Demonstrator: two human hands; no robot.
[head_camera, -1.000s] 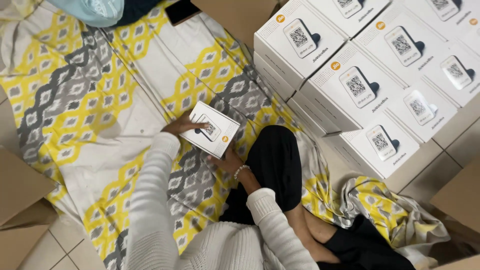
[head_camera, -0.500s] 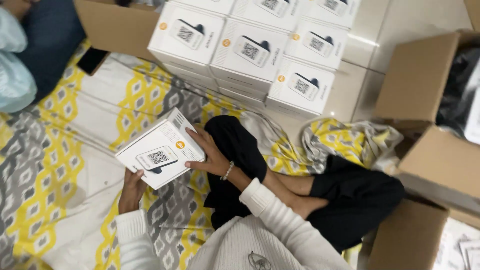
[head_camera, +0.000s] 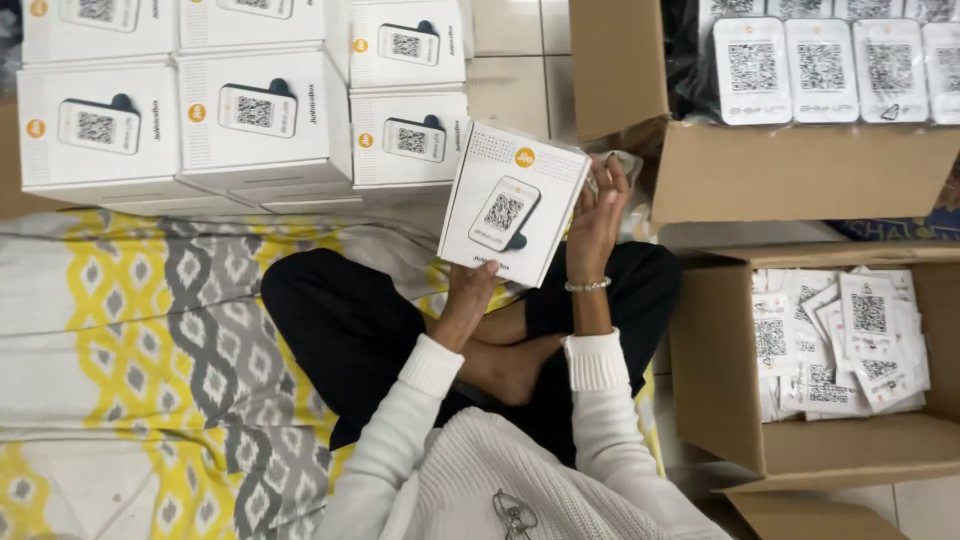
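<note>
I hold a white carton (head_camera: 512, 203) with a picture of a small device and an orange dot, raised above my crossed legs. My left hand (head_camera: 468, 298) grips its lower edge from beneath. My right hand (head_camera: 598, 215) holds its right side, fingers curled over the edge, a bead bracelet on the wrist. Both arms wear white knit sleeves. The carton is tilted a little to the right.
Stacks of identical white cartons (head_camera: 250, 110) stand ahead at the left. An open cardboard box (head_camera: 800, 170) of white code plaques sits at top right; another box (head_camera: 730, 380) with loose printed cards is at the right. A yellow-grey patterned cloth (head_camera: 130, 340) covers the floor.
The view has swung right, from the cloth to the cardboard boxes. Both hands have lifted the carton off the cloth and brought it up in front of me.
</note>
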